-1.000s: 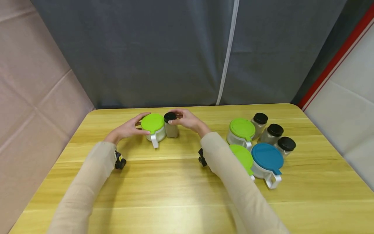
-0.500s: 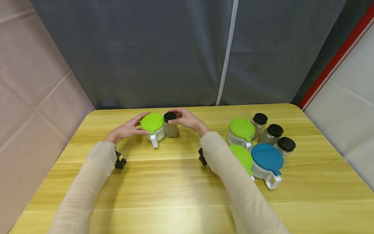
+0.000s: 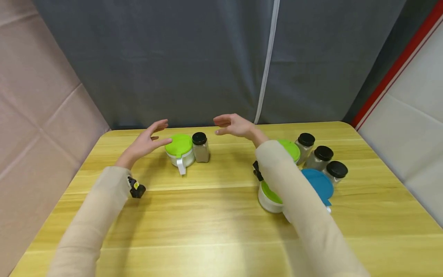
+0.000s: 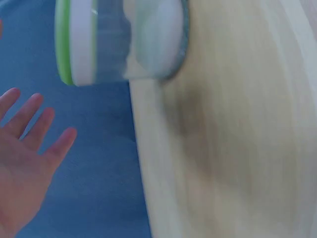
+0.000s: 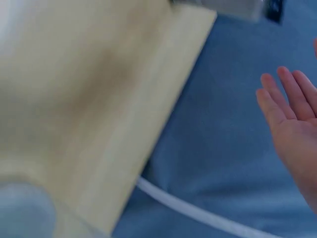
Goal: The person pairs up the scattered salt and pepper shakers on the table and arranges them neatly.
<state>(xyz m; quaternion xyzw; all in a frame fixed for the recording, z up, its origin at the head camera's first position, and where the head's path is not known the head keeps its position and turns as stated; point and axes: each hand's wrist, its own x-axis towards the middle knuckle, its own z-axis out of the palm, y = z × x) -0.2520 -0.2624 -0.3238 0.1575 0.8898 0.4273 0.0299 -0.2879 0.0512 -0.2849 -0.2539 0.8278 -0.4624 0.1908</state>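
A clear container with a green lid and white handle [image 3: 181,165] stands upright towards the back left of the table. Touching or almost touching its right side is a square glass jar with a black cap [image 3: 200,148]. My left hand [image 3: 142,144] is raised at the container's left, fingers spread and holding nothing; the left wrist view shows the palm apart from the green-lidded container [image 4: 109,42]. My right hand [image 3: 237,126] hovers to the right of the jar, fingers extended. In the right wrist view a blurred bit of the jar [image 5: 237,7] shows at the top edge, away from the hand.
At the right stand several black-capped jars [image 3: 323,154], a blue-lidded container [image 3: 316,184] and two green-lidded containers, one at the back [image 3: 290,148], one nearer [image 3: 270,200]. My right sleeve partly covers them. A grey curtain [image 3: 173,65] hangs behind the wooden table [image 3: 194,223].
Both hands have let go: the left lifted off the green-lidded container leftwards, the right off the jar up and to the right. Container and jar stay side by side.
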